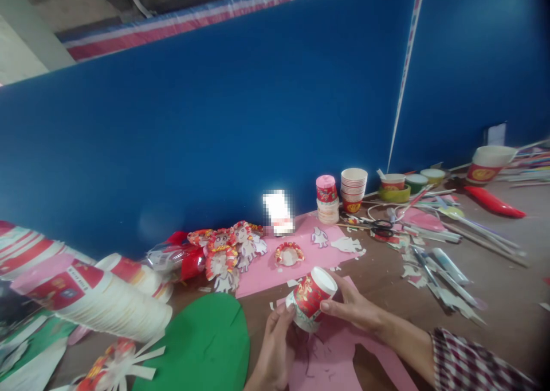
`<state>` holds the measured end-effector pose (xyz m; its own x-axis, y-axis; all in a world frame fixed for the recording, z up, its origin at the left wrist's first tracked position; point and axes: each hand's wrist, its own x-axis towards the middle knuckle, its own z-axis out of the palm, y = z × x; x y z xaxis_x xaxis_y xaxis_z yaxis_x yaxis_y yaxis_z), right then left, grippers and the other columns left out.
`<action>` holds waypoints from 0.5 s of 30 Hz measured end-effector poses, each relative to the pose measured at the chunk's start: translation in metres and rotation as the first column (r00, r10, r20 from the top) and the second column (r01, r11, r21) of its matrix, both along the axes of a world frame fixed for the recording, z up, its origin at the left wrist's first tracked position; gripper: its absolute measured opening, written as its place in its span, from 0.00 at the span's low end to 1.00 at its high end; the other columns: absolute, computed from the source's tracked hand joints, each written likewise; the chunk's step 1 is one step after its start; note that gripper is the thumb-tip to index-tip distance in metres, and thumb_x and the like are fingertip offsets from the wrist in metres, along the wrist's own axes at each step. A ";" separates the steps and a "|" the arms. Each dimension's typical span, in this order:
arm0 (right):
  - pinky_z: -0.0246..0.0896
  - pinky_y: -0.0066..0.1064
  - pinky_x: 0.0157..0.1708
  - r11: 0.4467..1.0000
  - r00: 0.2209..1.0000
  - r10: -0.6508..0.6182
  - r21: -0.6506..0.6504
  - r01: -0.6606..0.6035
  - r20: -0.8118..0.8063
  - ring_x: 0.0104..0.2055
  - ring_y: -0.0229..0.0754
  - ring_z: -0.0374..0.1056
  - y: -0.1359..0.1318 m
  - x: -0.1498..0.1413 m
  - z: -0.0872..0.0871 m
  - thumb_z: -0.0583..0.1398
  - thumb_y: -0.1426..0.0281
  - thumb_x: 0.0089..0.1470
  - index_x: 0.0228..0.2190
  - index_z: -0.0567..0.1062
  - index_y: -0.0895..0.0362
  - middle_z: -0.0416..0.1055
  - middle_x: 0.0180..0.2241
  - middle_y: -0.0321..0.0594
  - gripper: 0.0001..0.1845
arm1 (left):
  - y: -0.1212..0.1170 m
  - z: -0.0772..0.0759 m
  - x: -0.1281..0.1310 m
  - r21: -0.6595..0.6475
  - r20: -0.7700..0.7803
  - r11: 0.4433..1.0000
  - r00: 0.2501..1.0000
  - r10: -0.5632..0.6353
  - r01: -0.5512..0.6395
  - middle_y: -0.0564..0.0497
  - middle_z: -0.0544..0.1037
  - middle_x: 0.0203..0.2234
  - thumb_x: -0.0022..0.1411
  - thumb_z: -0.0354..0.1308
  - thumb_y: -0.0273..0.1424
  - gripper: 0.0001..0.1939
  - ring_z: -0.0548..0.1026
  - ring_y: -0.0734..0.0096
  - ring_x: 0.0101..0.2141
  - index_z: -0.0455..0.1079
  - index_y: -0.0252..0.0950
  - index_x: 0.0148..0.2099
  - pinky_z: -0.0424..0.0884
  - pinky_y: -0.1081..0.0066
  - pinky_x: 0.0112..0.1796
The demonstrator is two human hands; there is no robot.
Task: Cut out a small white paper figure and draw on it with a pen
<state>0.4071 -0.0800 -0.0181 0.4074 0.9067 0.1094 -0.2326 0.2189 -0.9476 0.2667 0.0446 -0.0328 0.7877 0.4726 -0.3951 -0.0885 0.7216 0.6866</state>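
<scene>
A red-and-white printed paper cup lies tilted on its side between both hands, its white bottom pointing up and right. My left hand grips the cup's lower end with the fingers wrapped round it. My right hand pinches the upper end near the bottom rim, thumb pressed on the side. Both hover just above a pink paper sheet on the brown table.
A long stack of paper cups lies at the left beside a green paper disc. Cut paper figures lie on a second pink sheet. Cup stacks, scissors and several sticks clutter the right. A blue wall stands behind.
</scene>
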 end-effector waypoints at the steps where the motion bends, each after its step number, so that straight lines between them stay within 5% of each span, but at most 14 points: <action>1: 0.62 0.40 0.48 1.000 1.000 0.000 -0.003 0.000 -0.003 0.47 0.47 0.66 0.000 0.000 0.000 0.66 0.54 0.45 0.54 0.64 0.53 0.69 0.45 0.44 0.37 | 0.000 -0.001 0.000 0.006 -0.003 1.000 1.000 -0.007 0.007 0.45 0.79 0.35 0.48 0.68 0.37 0.20 0.76 0.57 0.40 0.73 0.34 0.43 0.69 0.59 0.46; 15: 0.61 0.43 0.50 0.987 0.988 -0.152 -0.048 0.150 -0.030 0.50 0.51 0.65 -0.003 -0.001 0.003 0.64 0.54 0.48 0.52 0.65 0.54 0.71 0.45 0.45 0.33 | 0.000 -0.002 0.000 0.091 -0.024 0.996 1.000 0.018 -0.015 0.45 0.78 0.35 0.46 0.68 0.39 0.16 0.76 0.59 0.38 0.72 0.33 0.34 0.71 0.62 0.41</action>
